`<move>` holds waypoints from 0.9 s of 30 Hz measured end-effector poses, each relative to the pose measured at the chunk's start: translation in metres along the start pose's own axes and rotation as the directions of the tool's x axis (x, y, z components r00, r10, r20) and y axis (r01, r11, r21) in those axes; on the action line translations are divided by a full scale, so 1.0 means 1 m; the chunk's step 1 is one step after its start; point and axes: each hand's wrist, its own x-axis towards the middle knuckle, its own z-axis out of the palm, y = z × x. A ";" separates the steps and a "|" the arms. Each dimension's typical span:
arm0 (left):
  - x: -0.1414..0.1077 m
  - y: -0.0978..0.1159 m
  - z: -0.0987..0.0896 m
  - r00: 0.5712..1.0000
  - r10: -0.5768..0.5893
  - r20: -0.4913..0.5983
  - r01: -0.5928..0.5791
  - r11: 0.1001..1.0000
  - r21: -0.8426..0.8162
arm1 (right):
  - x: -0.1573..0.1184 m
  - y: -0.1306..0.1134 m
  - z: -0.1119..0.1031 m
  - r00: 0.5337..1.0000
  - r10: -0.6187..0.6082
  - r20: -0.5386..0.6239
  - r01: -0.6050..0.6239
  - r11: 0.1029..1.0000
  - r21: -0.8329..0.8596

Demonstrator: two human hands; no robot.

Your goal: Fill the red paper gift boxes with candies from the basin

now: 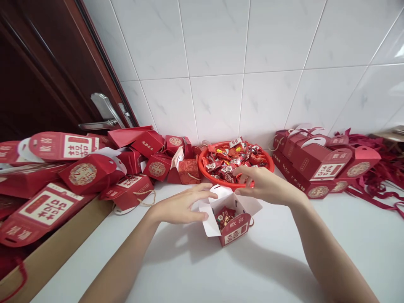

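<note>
1. The small red-and-white cardboard box (235,234) stands upright on the smooth white tabletop (268,269), between the hands, its flaps spread. Nothing seen holds it firmly, so an uneven push could make it slide or tip.
2. The left hand (181,205) has its fingers parted and relaxed, gripping nothing, beside the left flap; whether thumb or fingertips touch it cannot be told. Pressing there too hard could crease the thin card.
3. The right hand (268,185) is loosely curled at the box's back right, no item visible between thumb and fingers; contact with the card is unclear. A low sweep could snag the thin twine loop (251,222) and tug the box askew.
4. Red wrapped sweets (225,217) lie inside the box; tipping could spill them.
5. The round red plastic basin (270,163), heaped with shiny wrapped sweets (233,159), sits just behind. The right hand partly overlaps its rim in view, so a careless knuckle might dislodge some.
</note>
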 end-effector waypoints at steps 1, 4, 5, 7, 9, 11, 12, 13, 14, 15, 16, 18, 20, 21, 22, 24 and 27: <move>0.000 0.000 -0.001 0.999 0.009 0.033 -0.009 1.000 0.008 | -0.003 -0.002 -0.003 0.997 0.063 0.034 -0.059 0.994 -0.093; -0.002 0.002 -0.004 0.995 0.031 0.099 -0.031 1.000 0.005 | -0.010 -0.007 -0.008 0.960 0.237 0.150 -0.173 0.922 -0.346; -0.003 0.002 -0.005 0.994 0.040 0.106 -0.040 0.999 -0.004 | -0.011 -0.008 -0.007 0.944 0.267 0.194 -0.174 0.903 -0.393; -0.005 0.002 -0.007 0.994 0.052 0.097 -0.049 0.998 -0.026 | -0.011 -0.011 -0.003 0.924 0.275 0.266 -0.143 0.893 -0.426; -0.008 0.002 -0.009 0.994 0.053 0.097 -0.048 0.998 -0.051 | -0.011 -0.015 0.001 0.925 0.243 0.291 -0.108 0.904 -0.413; -0.010 0.002 -0.010 0.991 0.061 0.119 -0.052 0.996 -0.071 | -0.014 -0.019 0.003 0.937 0.195 0.291 -0.076 0.923 -0.376; -0.011 0.002 -0.010 0.990 0.066 0.127 -0.056 0.995 -0.080 | -0.016 -0.021 0.004 0.942 0.168 0.290 -0.057 0.933 -0.355; -0.011 0.002 -0.010 0.989 0.071 0.126 -0.060 0.994 -0.090 | -0.019 -0.024 0.004 0.946 0.142 0.291 -0.038 0.942 -0.335; -0.011 0.003 -0.008 0.991 0.075 0.109 -0.064 0.993 -0.101 | -0.022 -0.026 0.003 0.950 0.109 0.294 -0.013 0.950 -0.311; -0.010 0.003 -0.006 0.994 0.079 0.075 -0.070 0.991 -0.113 | -0.024 -0.029 0.003 0.952 0.065 0.298 0.022 0.960 -0.280; -0.008 0.005 -0.003 0.996 0.082 0.031 -0.078 0.989 -0.126 | -0.026 -0.032 0.002 0.951 0.015 0.310 0.063 0.968 -0.243; -0.004 0.009 0.005 0.995 0.081 -0.052 -0.088 0.985 -0.146 | -0.027 -0.037 0.002 0.928 -0.079 0.363 0.145 0.977 -0.158; 0.001 0.016 0.014 0.993 0.051 -0.109 -0.068 0.983 -0.168 | -0.026 -0.040 0.004 0.895 -0.122 0.428 0.182 0.978 -0.103; 0.003 0.020 0.019 0.991 0.025 -0.130 -0.048 0.982 -0.180 | -0.025 -0.040 0.005 0.879 -0.118 0.461 0.182 0.979 -0.095; 0.004 0.024 0.023 0.989 -0.006 -0.147 -0.023 0.981 -0.192 | -0.023 -0.040 0.006 0.864 -0.109 0.492 0.176 0.980 -0.091; 0.007 0.031 0.029 0.982 -0.068 -0.178 0.031 0.979 -0.203 | -0.020 -0.036 0.009 0.839 -0.102 0.535 0.171 0.982 -0.079; 0.009 0.038 0.034 0.971 -0.141 -0.192 0.106 0.978 -0.181 | -0.015 -0.029 0.012 0.810 -0.115 0.575 0.177 0.983 -0.053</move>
